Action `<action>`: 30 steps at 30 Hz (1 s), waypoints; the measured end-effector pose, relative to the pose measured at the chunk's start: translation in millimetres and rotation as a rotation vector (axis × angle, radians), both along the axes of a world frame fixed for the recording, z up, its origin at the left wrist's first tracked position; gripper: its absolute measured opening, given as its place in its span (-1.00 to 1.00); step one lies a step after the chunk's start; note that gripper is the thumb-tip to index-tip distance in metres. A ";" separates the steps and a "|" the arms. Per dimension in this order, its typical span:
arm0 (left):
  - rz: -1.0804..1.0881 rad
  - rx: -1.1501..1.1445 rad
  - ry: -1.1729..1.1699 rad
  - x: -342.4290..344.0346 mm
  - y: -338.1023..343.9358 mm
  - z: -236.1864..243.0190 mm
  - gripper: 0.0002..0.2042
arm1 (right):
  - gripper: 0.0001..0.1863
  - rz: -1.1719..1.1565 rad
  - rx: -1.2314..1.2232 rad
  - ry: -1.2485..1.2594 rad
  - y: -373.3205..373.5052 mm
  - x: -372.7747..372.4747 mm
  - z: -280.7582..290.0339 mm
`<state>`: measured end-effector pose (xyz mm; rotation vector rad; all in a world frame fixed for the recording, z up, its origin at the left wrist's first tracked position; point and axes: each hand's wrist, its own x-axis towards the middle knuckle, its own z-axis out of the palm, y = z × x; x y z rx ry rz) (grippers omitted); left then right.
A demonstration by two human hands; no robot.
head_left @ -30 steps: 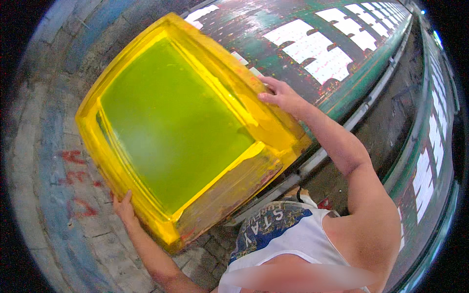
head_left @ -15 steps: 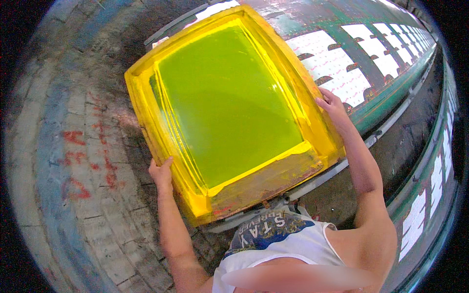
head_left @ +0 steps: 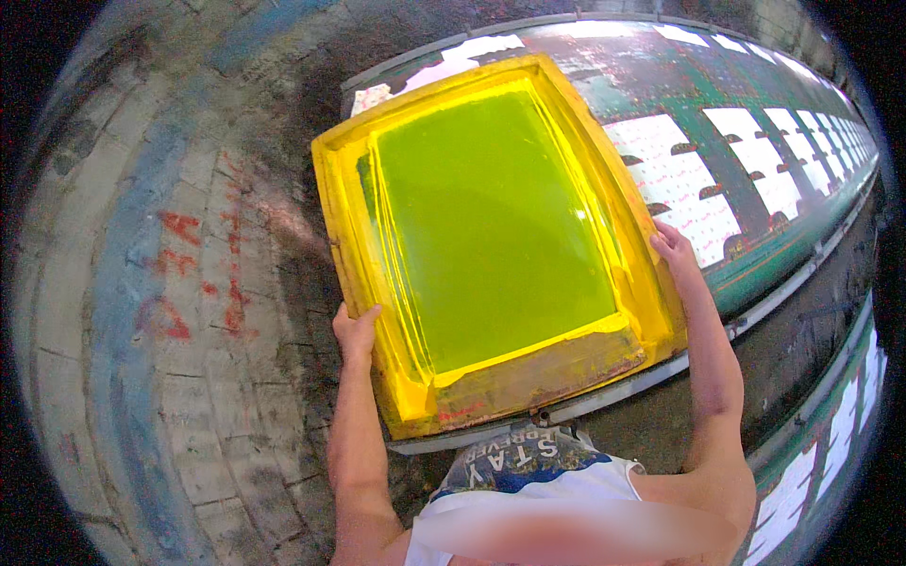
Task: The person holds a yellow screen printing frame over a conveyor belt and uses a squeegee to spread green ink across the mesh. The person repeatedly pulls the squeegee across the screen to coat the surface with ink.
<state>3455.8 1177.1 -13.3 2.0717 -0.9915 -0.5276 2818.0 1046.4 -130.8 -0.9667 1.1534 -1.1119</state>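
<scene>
Two hands (head_left: 357, 334) (head_left: 676, 257), yellow-framed panel (head_left: 495, 226) between them

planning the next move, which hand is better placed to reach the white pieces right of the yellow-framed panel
Probably the right hand: it holds the yellow-framed panel on the side nearest those white pieces, while the left hand is at the opposite edge.

Frame (head_left: 661, 321): yellow coating, glossy, uneven; its near side (head_left: 543, 375) looks rough, matt | green panel (head_left: 491, 226): smooth, slightly shiny | white pieces (head_left: 678, 174): matt, cloth or paper unclear | floor (head_left: 212, 415): rough, stone-like | shirt (head_left: 538, 492): cloth
</scene>
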 end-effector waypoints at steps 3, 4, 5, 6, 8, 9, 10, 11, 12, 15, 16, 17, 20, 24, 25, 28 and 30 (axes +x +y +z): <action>0.008 0.043 0.005 20.7 -2.3 -14.4 -0.43 | -0.44 0.038 -0.009 0.061 -3.7 -2.9 -3.9; 0.023 0.056 -0.067 25.2 -3.7 -17.2 -0.41 | -0.44 0.060 -0.004 0.101 -4.5 -3.1 -3.8; 0.043 0.075 -0.128 29.0 -5.3 -18.0 -0.40 | -0.45 0.059 -0.040 0.132 -5.2 -3.9 -2.5; 0.098 0.152 -0.178 33.7 -9.2 -16.8 -0.38 | -0.45 0.068 -0.056 0.172 -5.7 -4.5 1.0; 0.056 0.178 -0.182 38.0 -10.1 -12.2 -0.36 | -0.46 0.072 -0.053 0.167 -3.8 -4.3 10.2; 0.035 0.180 -0.218 39.0 -12.9 -9.5 -0.37 | -0.46 0.072 -0.030 0.125 -0.1 -2.8 15.8; 0.028 0.230 -0.179 41.0 -16.9 -7.5 -0.37 | -0.46 0.082 0.006 0.071 2.2 -0.4 21.4; 0.010 0.227 -0.231 42.0 -18.0 -4.6 -0.38 | -0.44 0.068 0.004 0.185 2.7 0.7 26.8; 0.007 0.273 -0.210 41.8 -18.9 -3.2 -0.38 | -0.44 0.053 0.019 0.186 4.0 2.7 30.5; 0.023 0.288 -0.246 35.8 -20.7 -2.6 -0.39 | -0.44 0.014 0.017 0.237 7.7 7.7 34.7; 0.049 0.321 -0.235 33.1 -21.1 -0.4 -0.40 | -0.45 -0.002 -0.016 0.281 6.1 8.5 34.1; 0.046 0.290 -0.334 29.7 -19.6 -0.4 -0.39 | -0.46 -0.034 -0.018 0.324 4.2 9.6 32.1; 0.038 0.301 -0.467 19.7 -19.7 -1.0 -0.35 | -0.50 -0.072 -0.066 0.614 0.5 12.4 26.6; -0.005 0.239 -0.469 17.1 -12.0 -19.7 -0.29 | -0.51 -0.150 -0.244 0.424 23.5 32.9 31.8; 0.007 0.206 -0.449 19.5 -10.8 -26.0 -0.28 | -0.51 -0.171 -0.277 0.331 35.8 42.1 37.2; -0.036 0.138 -0.317 36.5 -7.8 -46.8 -0.26 | -0.56 0.028 -0.412 0.681 91.8 74.7 60.7; -0.086 0.052 -0.169 43.8 -9.6 -57.0 -0.31 | -0.59 0.188 -0.565 0.886 125.8 82.4 74.1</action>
